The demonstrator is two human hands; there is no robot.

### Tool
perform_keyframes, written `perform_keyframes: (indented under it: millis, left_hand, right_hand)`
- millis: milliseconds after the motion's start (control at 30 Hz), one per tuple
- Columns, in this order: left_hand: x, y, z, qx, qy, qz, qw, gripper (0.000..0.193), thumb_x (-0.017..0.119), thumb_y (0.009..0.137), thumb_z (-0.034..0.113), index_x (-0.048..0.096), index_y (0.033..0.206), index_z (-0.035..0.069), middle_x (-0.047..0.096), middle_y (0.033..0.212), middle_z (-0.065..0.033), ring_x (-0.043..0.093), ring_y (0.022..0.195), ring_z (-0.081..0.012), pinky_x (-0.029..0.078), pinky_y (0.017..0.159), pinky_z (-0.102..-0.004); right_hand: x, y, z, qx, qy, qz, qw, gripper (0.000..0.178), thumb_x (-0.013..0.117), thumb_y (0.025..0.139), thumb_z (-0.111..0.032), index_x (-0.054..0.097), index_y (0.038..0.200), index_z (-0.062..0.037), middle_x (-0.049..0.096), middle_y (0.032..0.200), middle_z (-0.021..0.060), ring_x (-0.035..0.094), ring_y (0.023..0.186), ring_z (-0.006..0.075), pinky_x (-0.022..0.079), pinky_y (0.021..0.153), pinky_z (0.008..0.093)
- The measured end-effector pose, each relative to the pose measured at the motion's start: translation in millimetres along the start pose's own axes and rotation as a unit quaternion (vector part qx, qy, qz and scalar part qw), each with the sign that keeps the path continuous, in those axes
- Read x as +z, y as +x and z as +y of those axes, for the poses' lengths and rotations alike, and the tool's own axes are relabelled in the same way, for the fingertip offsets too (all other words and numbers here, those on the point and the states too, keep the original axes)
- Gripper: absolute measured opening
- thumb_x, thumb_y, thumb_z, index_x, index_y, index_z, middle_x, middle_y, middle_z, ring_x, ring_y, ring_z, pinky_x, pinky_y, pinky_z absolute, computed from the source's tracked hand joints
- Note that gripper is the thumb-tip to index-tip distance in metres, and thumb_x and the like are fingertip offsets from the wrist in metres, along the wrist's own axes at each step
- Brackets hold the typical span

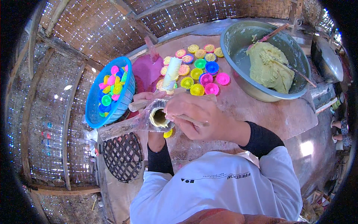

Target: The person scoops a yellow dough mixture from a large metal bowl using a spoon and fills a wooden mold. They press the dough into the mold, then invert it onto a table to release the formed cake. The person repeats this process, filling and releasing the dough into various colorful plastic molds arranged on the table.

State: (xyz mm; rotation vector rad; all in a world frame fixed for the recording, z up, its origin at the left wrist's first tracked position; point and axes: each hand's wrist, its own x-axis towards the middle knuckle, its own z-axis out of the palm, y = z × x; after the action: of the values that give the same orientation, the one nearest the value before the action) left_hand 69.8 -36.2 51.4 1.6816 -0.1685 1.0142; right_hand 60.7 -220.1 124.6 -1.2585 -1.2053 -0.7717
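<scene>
My left hand (146, 98) is closed around a wooden press (123, 128) with a hollow barrel. The barrel's round mouth (160, 118) faces me, with pale dough smeared on its rim. Between the fingers of my right hand (199, 114) is a thin wooden stick (192, 120), held beside that mouth. Just beyond, a white tube (172, 72) stretches away from me; whether it joins the press I cannot tell. Several small colourful plastic cups (197, 89) stand past my hands, the farther ones filled with crumbly pale dough. A yellow cup (168, 133) shows below the barrel.
At the right stands a large metal basin (238, 84) with a mass of pale green dough (270, 69) and two sticks. A blue basket (128, 93) of coloured cups is at the left. Nearby are a dark woven mat (122, 156) and, far right, a lidded pot (329, 61).
</scene>
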Motion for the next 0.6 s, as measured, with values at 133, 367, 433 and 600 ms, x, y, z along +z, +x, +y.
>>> perform_keyframes:
  millis: [133, 367, 433, 600]
  left_hand:
    - [3.5, -3.1, -8.6, -0.005, 0.042, 0.054, 0.998, 0.021, 0.070, 0.069, 0.002, 0.064, 0.089, 0.004, 0.041, 0.090, -0.0022, 0.048, 0.078, -0.0130, 0.044, 0.071, -0.0259]
    - [-1.3, 3.6, 0.1, 0.031, 0.095, 0.017, 0.995, 0.025, 0.067, 0.073, 0.006, 0.054, 0.094, 0.004, 0.047, 0.082, -0.0005, 0.050, 0.075, -0.0109, 0.046, 0.066, -0.0263]
    - [0.0, 6.1, 12.3, 0.045, 0.115, -0.001, 0.992, 0.025, 0.066, 0.074, 0.009, 0.055, 0.096, 0.006, 0.046, 0.083, -0.0012, 0.049, 0.076, -0.0121, 0.046, 0.066, -0.0263]
    - [1.5, 4.7, 21.1, 0.135, 0.156, -0.052, 0.977, 0.028, 0.065, 0.072, 0.010, 0.065, 0.099, 0.011, 0.039, 0.088, -0.0037, 0.045, 0.081, -0.0157, 0.043, 0.071, -0.0268]
  right_hand:
    - [-1.7, -1.6, 0.1, -0.006, -0.007, -0.031, 0.999, 0.017, 0.059, 0.075, 0.001, 0.053, 0.091, -0.0017, 0.059, 0.090, 0.0112, 0.060, 0.083, 0.0259, 0.050, 0.071, 0.0335]
    - [-5.2, -7.5, 11.2, 0.033, 0.049, -0.018, 0.998, 0.025, 0.059, 0.073, 0.005, 0.051, 0.096, -0.0038, 0.060, 0.088, 0.0105, 0.061, 0.076, 0.0240, 0.050, 0.065, 0.0323]
    - [-6.8, -4.8, 5.5, 0.015, 0.046, -0.009, 0.999, 0.029, 0.060, 0.072, 0.006, 0.050, 0.097, -0.0040, 0.060, 0.087, 0.0104, 0.061, 0.074, 0.0235, 0.050, 0.064, 0.0322]
    - [-20.4, 7.4, -17.3, -0.040, 0.006, 0.013, 0.999, 0.028, 0.060, 0.072, 0.007, 0.051, 0.096, -0.0044, 0.061, 0.087, 0.0115, 0.062, 0.072, 0.0228, 0.050, 0.061, 0.0311]
